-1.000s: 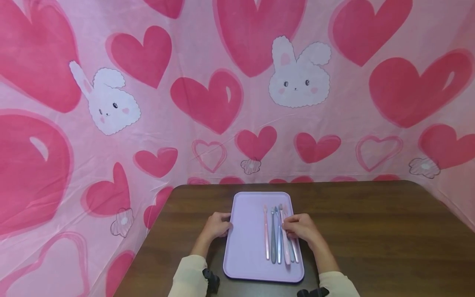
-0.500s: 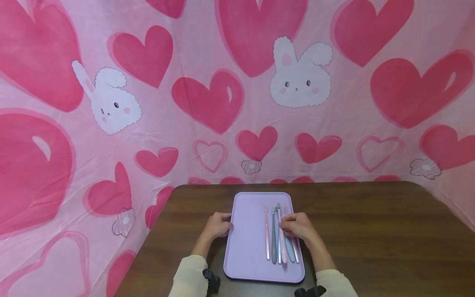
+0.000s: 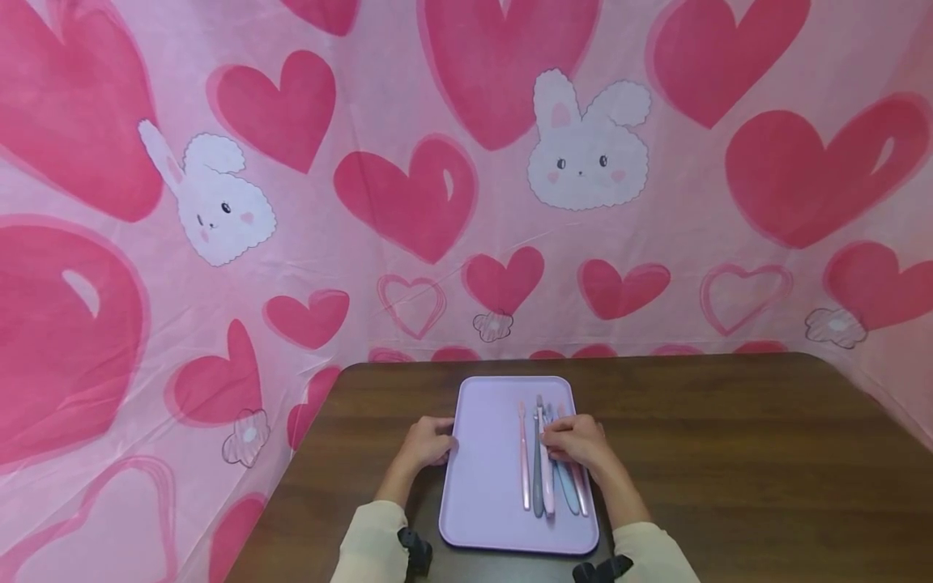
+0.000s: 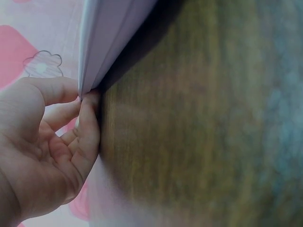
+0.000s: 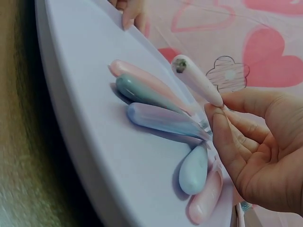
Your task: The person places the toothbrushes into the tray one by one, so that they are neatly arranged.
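Note:
A lilac tray [image 3: 481, 478] lies on the table with several toothbrushes along its right half. My left hand [image 3: 428, 441] grips the tray's left edge; in the left wrist view the thumb is on the rim and the fingers are curled beneath. Between thumb and fingers, my right hand [image 3: 581, 441] pinches a pale pink toothbrush [image 5: 195, 79] by its neck, its handle raised over the others. Below it lie a pink toothbrush [image 5: 147, 80], a grey-green one [image 5: 147, 93], a lilac-blue one [image 5: 163, 120], a light blue one [image 5: 193, 172] and another pink one [image 5: 206, 198].
The dark wooden table [image 3: 729, 453] extends to both sides of the tray. Behind and to the left hangs a pink cloth [image 3: 496, 219] printed with hearts and rabbits. Black straps [image 3: 415, 552] sit at both wrists.
My right hand has moved left over the tray with the pale pink toothbrush, now near the grey-green one. The light blue toothbrush shows more. My left hand stays on the tray edge.

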A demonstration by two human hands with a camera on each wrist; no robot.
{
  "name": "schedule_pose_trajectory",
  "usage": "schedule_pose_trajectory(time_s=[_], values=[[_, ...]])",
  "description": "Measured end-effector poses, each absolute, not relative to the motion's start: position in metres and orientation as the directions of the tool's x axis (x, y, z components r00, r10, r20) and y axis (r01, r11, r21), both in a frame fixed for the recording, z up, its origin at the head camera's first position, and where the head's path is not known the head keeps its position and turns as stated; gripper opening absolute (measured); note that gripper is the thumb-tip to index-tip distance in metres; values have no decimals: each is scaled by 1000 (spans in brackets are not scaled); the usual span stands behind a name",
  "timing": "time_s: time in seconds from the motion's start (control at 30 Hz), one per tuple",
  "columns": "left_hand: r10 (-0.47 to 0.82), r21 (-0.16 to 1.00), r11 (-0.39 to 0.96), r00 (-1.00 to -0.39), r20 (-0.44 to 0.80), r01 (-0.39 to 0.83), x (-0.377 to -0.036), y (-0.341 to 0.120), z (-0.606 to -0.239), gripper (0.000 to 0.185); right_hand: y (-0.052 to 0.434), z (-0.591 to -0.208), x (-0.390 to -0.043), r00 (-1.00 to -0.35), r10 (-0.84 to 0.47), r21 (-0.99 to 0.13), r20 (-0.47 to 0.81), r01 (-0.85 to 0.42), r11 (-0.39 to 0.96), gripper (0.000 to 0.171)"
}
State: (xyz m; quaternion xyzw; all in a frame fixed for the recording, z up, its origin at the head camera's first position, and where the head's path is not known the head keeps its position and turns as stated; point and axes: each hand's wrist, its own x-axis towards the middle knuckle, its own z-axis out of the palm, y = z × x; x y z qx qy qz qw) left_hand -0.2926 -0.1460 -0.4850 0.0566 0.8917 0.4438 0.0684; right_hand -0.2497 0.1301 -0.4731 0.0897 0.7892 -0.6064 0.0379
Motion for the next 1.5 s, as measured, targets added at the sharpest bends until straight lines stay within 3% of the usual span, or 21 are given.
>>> schedule_pose_trajectory(time_s=[0.2,0.7,1.07,1.5], values=[[170,800,598,-983,-66,50,-291,-147,-485,51,126,-475,-252,-981,61,-965,-183,191,177,32],[168,805,592,-983,-69,44,-290,-146,-483,52,117,-470,-261,-987,35,-969,-160,164,188,32],[169,803,595,-983,-67,48,-290,-146,-484,51,111,-475,-266,-986,-43,-982,-160,154,110,34],[161,809,587,-984,-75,34,-293,-147,-485,51,97,-473,-267,-984,-5,-979,-178,177,104,33]])
